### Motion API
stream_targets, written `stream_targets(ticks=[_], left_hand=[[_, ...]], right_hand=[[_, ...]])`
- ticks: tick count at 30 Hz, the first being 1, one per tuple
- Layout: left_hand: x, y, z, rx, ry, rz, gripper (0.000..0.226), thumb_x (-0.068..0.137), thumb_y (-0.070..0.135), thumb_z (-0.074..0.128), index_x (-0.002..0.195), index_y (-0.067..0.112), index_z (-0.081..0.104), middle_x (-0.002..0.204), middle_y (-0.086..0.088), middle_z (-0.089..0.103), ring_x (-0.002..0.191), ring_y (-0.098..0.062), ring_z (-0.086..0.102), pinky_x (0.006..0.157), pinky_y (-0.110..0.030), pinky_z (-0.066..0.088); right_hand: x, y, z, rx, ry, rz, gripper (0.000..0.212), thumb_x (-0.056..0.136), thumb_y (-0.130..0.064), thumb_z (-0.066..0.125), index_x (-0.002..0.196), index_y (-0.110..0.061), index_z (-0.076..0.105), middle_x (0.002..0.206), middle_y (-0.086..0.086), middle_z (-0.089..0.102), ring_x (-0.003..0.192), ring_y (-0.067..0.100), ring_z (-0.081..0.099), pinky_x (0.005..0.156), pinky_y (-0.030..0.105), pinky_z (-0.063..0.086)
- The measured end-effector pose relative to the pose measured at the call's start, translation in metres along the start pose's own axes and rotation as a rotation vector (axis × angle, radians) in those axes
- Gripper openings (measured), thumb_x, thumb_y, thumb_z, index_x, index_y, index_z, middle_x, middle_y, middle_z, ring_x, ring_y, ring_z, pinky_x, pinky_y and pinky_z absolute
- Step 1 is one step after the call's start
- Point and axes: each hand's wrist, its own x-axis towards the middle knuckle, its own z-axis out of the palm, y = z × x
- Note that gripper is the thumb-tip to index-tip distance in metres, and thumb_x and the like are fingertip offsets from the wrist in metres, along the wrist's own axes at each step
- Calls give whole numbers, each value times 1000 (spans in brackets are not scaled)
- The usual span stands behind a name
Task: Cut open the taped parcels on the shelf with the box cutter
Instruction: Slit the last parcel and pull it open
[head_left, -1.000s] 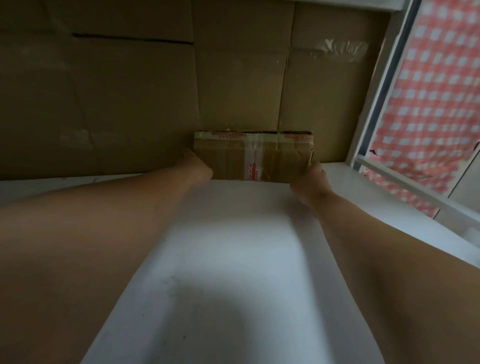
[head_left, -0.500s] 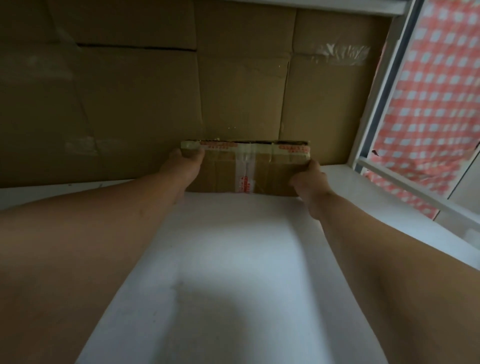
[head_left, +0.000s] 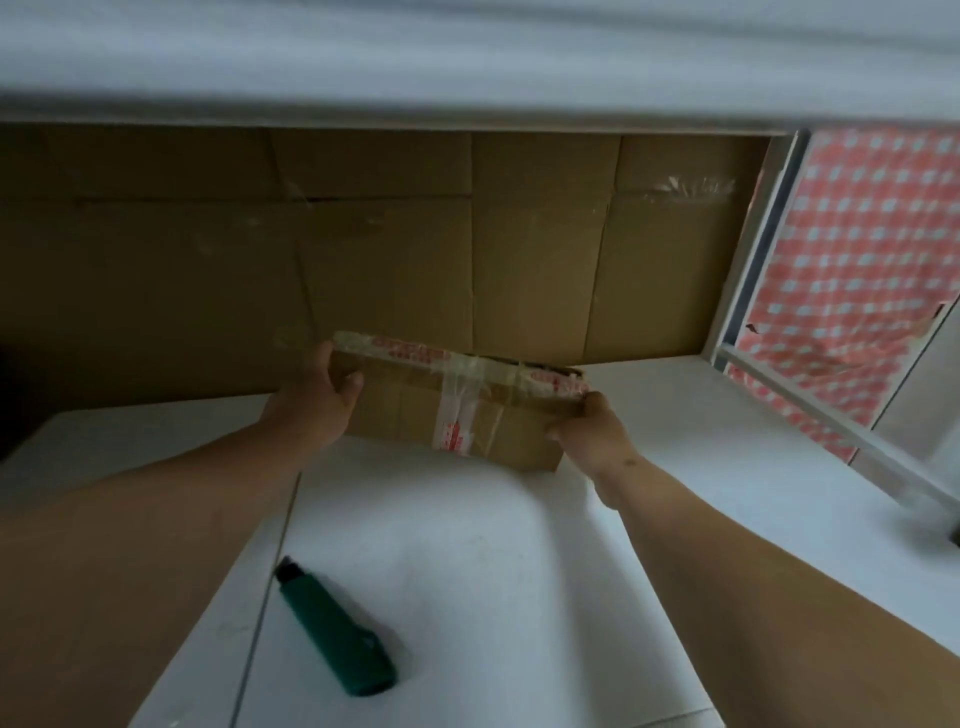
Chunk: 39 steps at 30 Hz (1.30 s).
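Observation:
A small brown cardboard parcel (head_left: 415, 415), sealed with clear tape printed in red, is tilted above the white shelf (head_left: 519, 597). My left hand (head_left: 317, 400) grips its left end, thumb on the front face. My right hand (head_left: 592, 431) grips its right end, fingers curled over the edge. A green box cutter (head_left: 337, 639) lies on the shelf near the front, between my forearms, with its black tip pointing away to the left. Neither hand touches it.
Flattened brown cardboard (head_left: 467, 249) lines the back of the shelf. A white board (head_left: 467, 62) runs overhead. At the right stands a white frame post (head_left: 748, 249) with a slanting rail, and red-and-white checked cloth (head_left: 862, 270) behind it.
Both hands have drawn the parcel off the back wall toward me and tilted it. The view has pulled back, so the upper board and the box cutter now show.

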Motion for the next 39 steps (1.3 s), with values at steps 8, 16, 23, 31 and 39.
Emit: stream_targets(ticks=[8,16,23,31,39], left_hand=[[-50,-47,-88,-91,38,-42,53,100,34,50,149,31,29,133,-5,50,103,-20,52,82,-39,47],[-109,-85,-157,-167,261,-330,54,96,35,58,142,19,35,117,-10,54,103,-34,57,92,-49,52],[-126,-127,-203,127,221,-370,31,97,22,47,127,23,53,112,-15,60,95,-35,59,87,-47,52],[-126,-162,-220,638,-212,-430,73,87,78,27,130,26,56,127,-9,51,114,-30,53,100,-50,43],[-116,-160,-165,653,-533,96,89,76,88,27,152,45,7,163,7,15,146,-31,21,111,-61,29]], right_hand=[[-52,-44,32,108,-115,-132,23,85,-7,58,105,-17,51,98,0,62,85,13,58,58,25,42],[-101,-74,73,268,-336,-237,39,82,-4,69,109,-26,52,103,-4,66,85,9,65,57,15,50],[-133,-90,113,114,-497,-271,75,76,-7,79,137,-19,36,114,1,61,93,12,61,68,20,46],[-156,-90,168,-24,-488,-291,33,88,-29,72,113,-23,51,105,-6,63,91,8,62,61,16,46],[-173,-67,207,-187,-525,-282,26,88,-16,66,113,-19,61,110,-1,65,98,19,63,82,27,54]])
